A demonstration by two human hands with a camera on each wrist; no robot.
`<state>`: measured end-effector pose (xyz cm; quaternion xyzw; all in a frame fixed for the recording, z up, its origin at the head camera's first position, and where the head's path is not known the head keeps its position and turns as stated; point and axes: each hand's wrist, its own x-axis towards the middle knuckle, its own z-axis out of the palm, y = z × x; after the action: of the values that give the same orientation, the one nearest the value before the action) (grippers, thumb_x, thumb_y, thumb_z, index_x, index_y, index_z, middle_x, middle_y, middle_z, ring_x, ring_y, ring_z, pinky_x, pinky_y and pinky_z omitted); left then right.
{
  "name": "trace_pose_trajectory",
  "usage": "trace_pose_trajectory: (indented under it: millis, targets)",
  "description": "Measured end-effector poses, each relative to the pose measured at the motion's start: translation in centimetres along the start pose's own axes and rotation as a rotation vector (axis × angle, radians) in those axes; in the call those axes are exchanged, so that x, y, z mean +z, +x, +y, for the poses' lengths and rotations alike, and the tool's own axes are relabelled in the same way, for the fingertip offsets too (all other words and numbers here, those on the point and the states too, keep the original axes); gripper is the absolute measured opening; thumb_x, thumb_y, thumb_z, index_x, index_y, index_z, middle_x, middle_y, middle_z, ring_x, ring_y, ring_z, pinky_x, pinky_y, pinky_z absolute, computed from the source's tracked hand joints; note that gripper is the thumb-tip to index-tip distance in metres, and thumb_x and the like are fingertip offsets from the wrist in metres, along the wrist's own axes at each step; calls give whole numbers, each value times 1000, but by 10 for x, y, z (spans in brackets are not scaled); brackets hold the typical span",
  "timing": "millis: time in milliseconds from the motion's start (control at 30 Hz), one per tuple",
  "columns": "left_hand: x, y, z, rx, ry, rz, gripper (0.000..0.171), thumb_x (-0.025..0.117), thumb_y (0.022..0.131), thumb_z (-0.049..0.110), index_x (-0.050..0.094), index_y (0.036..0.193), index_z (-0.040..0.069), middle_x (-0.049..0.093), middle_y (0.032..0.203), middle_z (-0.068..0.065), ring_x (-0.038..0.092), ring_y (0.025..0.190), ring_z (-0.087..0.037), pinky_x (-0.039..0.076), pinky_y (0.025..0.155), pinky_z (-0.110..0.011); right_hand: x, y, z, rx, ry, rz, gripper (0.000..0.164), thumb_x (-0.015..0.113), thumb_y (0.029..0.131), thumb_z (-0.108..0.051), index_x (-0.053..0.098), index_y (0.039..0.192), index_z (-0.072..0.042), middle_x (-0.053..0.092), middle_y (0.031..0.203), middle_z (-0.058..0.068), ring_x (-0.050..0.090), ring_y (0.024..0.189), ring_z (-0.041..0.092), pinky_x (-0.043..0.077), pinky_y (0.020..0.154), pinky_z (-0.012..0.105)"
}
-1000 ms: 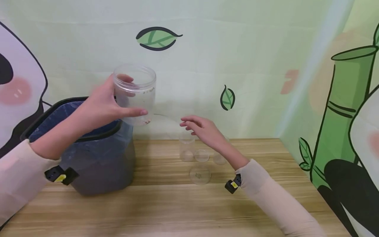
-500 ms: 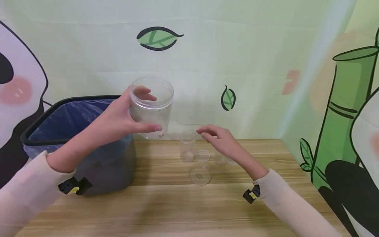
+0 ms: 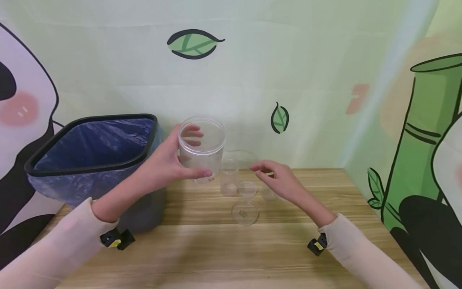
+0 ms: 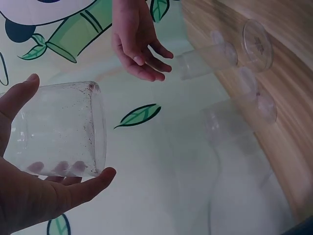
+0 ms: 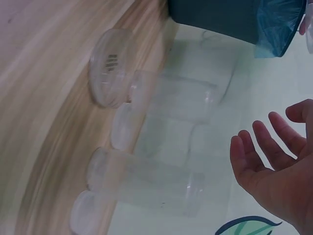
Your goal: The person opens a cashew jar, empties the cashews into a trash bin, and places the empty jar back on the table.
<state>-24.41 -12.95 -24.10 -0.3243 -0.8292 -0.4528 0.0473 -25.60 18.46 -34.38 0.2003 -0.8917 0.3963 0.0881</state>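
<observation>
My left hand grips a wide clear plastic jar above the table, fingers behind it and thumb across the front. The jar stands mouth up without a lid. Reddish-brown specks cling to its wall near the base in the left wrist view, where the jar appears on its side. My right hand hovers to the right with loosely bent fingers and holds nothing. Behind and below it stand two slimmer clear jars, one jar nearer the bin and another jar partly covered by the hand in the head view.
At the left stands a dark bin lined with a blue bag. A large round clear lid lies on the wooden table, with smaller lids by the jars. A printed cloth wall closes off the back.
My left hand has carried the wide jar rightward and down, away from over the bin. My right hand has drawn to the right and slightly lower, still holding nothing.
</observation>
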Motion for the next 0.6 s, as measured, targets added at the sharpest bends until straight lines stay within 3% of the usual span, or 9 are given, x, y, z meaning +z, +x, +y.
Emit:
trace_pose_trajectory:
  millis: [367, 600]
  targets:
    - [32, -9, -31, -17, -36, 9, 97, 96, 70, 20, 39, 148, 14, 52, 140, -12, 51, 130, -32, 48, 98, -57, 11, -10, 21, -21, 4, -32, 25, 59, 101, -11, 70, 123, -4, 69, 122, 11, 67, 110, 28, 56, 92, 44]
    - [50, -13, -54, -74, -67, 6, 97, 95, 71, 20, 39, 149, 12, 53, 141, -11, 51, 129, -32, 47, 99, -59, 15, -17, 31, -22, 7, -93, 23, 58, 100, -9, 71, 119, -6, 71, 118, 10, 69, 106, 25, 58, 88, 39]
